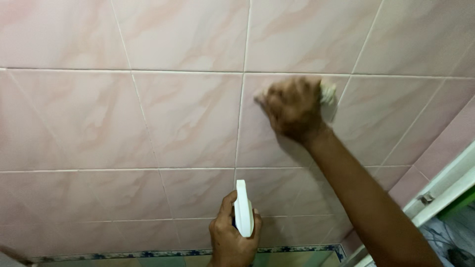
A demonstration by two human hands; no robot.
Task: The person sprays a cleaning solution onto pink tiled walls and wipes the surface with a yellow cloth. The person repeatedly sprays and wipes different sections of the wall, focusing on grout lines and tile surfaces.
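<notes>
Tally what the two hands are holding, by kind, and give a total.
Spray bottle, white, in the left hand: 1
Pale cloth or sponge, pressed on the pink tiled wall by the right hand: 1
Total: 2

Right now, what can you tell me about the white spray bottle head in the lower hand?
The spray bottle head is white, smooth plastic by its look, seen narrow from behind, upright and pointing toward the pink tiled wall. The left hand wraps around it from below, thumb alongside and fingers curled at its front. The bottle's body is hidden by the hand and the frame edge. It does not touch the wall.
</notes>
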